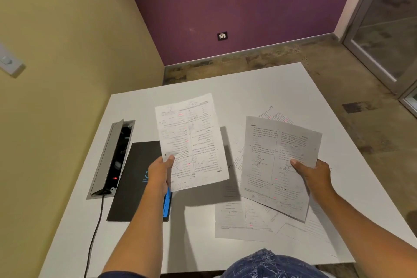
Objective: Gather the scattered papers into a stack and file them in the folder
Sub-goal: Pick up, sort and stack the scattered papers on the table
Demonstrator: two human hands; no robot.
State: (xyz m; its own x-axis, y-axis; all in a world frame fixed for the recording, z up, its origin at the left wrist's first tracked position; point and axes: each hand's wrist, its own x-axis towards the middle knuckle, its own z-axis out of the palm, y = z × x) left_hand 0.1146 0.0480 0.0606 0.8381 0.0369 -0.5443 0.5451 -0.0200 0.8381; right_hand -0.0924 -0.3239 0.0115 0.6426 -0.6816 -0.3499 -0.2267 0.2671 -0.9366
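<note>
We see two printed sheets held up above a white table [259,83], one in each of a person's bare hands. The left hand [159,172] pinches the lower left edge of one sheet [191,142], thumb on its face and fingers behind it; the page tilts slightly, its top leaning toward 11 o'clock. The right hand [312,175] grips the right edge of a second sheet [273,165] the same way, thumb laid over the print, the page angled with its lower corner pointing toward 5 o'clock. The two held pages are apart, with a strip of table and shadow between them.

Beneath the right-hand page, more loose papers [239,219] lie flat and overlapping on the table, spreading from 3 o'clock round to 5 o'clock of the table's centre. One of them, marked with red lines [278,116], pokes out past the held sheet toward 1 o'clock.

At 9 o'clock of the left hand a dark folder [133,178] lies closed on the table, a blue strip [167,204] showing at its right edge under the forearm. Just beside the folder, farther toward 9 o'clock, an open power socket box [112,160] is set into the tabletop, its lid raised, a black cable [94,232] running from it toward 6 o'clock. Blue patterned fabric [270,264] shows at 6 o'clock.
</note>
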